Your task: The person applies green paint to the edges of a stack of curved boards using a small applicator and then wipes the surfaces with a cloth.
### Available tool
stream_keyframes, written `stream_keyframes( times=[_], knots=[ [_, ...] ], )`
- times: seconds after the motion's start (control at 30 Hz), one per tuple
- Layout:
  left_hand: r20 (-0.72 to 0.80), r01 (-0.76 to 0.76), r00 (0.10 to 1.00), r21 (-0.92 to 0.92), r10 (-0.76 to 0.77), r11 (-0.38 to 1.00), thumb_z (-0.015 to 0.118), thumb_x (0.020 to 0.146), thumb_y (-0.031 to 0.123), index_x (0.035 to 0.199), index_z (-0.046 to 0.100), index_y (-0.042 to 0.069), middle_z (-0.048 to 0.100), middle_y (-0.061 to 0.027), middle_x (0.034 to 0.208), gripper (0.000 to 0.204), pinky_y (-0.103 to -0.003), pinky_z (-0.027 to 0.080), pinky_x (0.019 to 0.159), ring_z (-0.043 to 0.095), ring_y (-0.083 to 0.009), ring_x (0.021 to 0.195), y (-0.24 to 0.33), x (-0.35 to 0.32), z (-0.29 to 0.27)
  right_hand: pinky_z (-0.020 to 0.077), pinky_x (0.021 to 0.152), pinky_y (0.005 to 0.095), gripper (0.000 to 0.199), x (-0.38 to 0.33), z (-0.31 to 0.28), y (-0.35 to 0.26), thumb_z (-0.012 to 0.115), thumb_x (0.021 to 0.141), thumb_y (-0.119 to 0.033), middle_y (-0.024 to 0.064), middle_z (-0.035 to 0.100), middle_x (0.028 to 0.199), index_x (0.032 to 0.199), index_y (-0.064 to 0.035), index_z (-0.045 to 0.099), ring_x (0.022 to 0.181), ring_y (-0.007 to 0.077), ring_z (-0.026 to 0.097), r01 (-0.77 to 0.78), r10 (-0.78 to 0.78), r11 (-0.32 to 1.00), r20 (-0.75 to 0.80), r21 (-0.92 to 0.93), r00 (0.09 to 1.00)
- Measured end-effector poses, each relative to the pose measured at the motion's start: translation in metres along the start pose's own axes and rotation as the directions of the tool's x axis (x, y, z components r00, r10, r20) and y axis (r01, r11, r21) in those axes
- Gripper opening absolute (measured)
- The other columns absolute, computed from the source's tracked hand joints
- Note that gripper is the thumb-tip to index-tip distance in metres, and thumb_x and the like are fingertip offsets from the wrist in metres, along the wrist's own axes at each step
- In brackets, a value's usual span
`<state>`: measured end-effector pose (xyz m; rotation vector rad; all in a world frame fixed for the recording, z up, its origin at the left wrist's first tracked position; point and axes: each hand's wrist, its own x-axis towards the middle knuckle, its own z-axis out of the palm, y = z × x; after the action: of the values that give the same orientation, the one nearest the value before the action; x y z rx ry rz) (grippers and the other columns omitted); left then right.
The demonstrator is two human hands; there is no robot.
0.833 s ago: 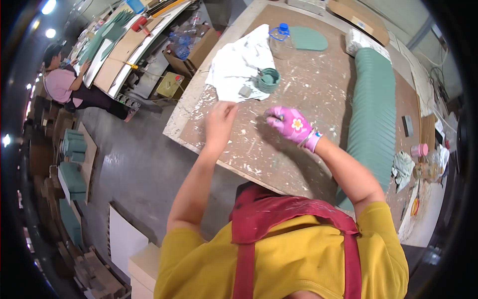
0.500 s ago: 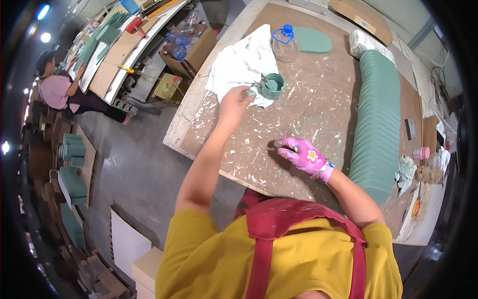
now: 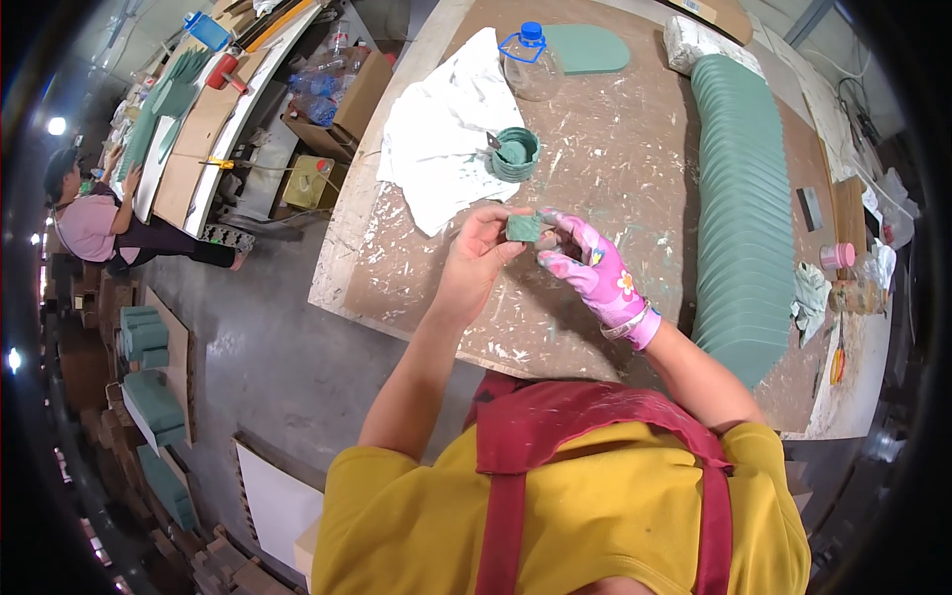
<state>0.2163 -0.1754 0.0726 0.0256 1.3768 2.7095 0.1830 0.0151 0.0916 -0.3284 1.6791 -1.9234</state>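
Observation:
My bare left hand (image 3: 478, 263) pinches a small square green block (image 3: 523, 229) above the table, its flat face showing. My right hand (image 3: 600, 283), in a pink flowered glove, is at the block's right side with thumb and fingers curved and apart. Whether its fingertips touch the block I cannot tell. Just beyond the hands stands a round green-smeared pot (image 3: 514, 171) with green paint-like stuff inside and a small tool at its rim. A crumpled white cloth (image 3: 436, 139) lies to its left.
A clear jug (image 3: 535, 79) with a blue cap and a rounded green panel (image 3: 595, 50) are at the table's far side. A long row of overlapping green panels (image 3: 739, 218) runs down the right. A person in pink (image 3: 89, 228) works at another bench, far left.
My left hand has come away from beside the pot, towards me, with the green block in its fingers. My right hand has moved up and left to meet it. The view has shifted slightly.

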Motion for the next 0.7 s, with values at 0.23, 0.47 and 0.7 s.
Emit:
stream_keyframes(
  times=[0.23, 0.47, 0.7],
  knots=[
    [0.016, -0.033, 0.999, 0.103, 0.031, 0.994, 0.055, 0.085, -0.013, 0.117, 0.049, 0.005, 0.052, -0.0149, 0.131, 0.037, -0.036, 0.041, 0.106, 0.053, -0.0222, 0.121, -0.001, -0.001, 0.005, 0.0453, 0.094, 0.0276, 0.052, -0.001, 0.001, 0.003, 0.065, 0.09, -0.013, 0.0052, 0.058, 0.12, 0.138, -0.0032, 0.047, 0.105, 0.012, 0.057, 0.088, -0.095, 0.99, -0.064, -0.106, 0.993],
    [-0.105, 0.015, 0.994, 0.223, 0.008, 0.975, 0.061, 0.085, -0.008, 0.117, 0.05, 0.003, 0.057, -0.0076, 0.12, 0.036, -0.029, 0.043, 0.098, 0.054, -0.0147, 0.113, -0.008, -0.008, 0.021, 0.0455, 0.092, 0.0273, 0.051, 0.0, -0.012, 0.016, 0.068, 0.088, -0.012, 0.0023, 0.058, 0.12, 0.135, -0.0031, 0.05, 0.102, 0.0128, 0.058, 0.056, -0.055, 0.997, -0.019, 0.061, 0.998],
    [-0.112, 0.08, 0.992, 0.173, -0.061, 0.982, 0.062, 0.09, -0.001, 0.123, 0.051, 0.001, 0.061, -0.0049, 0.115, 0.035, -0.026, 0.046, 0.09, 0.057, -0.0112, 0.104, -0.021, -0.005, 0.019, 0.0465, 0.092, 0.0291, 0.048, -0.003, -0.018, 0.017, 0.069, 0.086, -0.011, 0.0067, 0.059, 0.116, 0.13, -0.0008, 0.053, 0.103, 0.0152, 0.058, 0.202, -0.211, 0.971, -0.063, -0.129, 0.975]
  ],
)
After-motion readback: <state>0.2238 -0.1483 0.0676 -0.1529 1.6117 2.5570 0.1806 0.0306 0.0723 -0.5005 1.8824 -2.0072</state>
